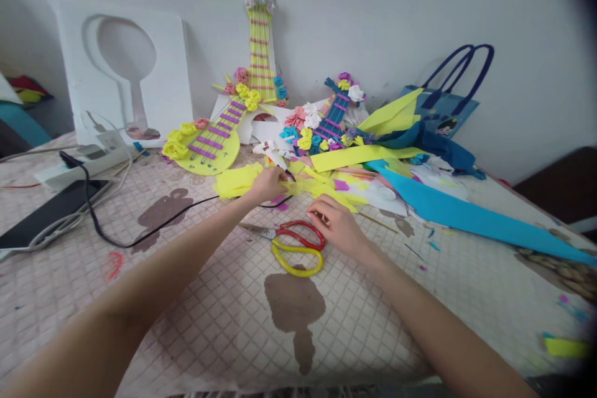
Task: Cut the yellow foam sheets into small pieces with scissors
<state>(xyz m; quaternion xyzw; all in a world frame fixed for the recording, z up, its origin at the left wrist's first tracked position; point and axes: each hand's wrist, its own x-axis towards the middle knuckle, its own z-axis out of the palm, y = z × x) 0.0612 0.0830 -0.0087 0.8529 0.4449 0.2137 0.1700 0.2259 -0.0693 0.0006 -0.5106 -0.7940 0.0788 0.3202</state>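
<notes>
My left hand (pixel 269 184) is closed at the edge of the yellow crepe paper (pixel 237 180), its fingertips pinched on the paper. Just behind it lies a white glue gun (pixel 273 153), partly covered by the fingers. With fingers curled together, my right hand (pixel 339 225) hovers beside the red handle of a pair of scissors (pixel 298 247); anything between its fingertips is too small to make out. The scissors lie flat, one handle red and one yellow, blades pointing left.
Paper-flower-trimmed guitars, a yellow one (pixel 205 146) and a blue one (pixel 333 117), lean at the back. A white foam board (pixel 170 74) stands left. A black cord (pixel 163 224) crosses towards a power strip (pixel 84 165) and phone (pixel 51 211). Blue paper (pixel 466 217) and a bag (pixel 443 106) are right.
</notes>
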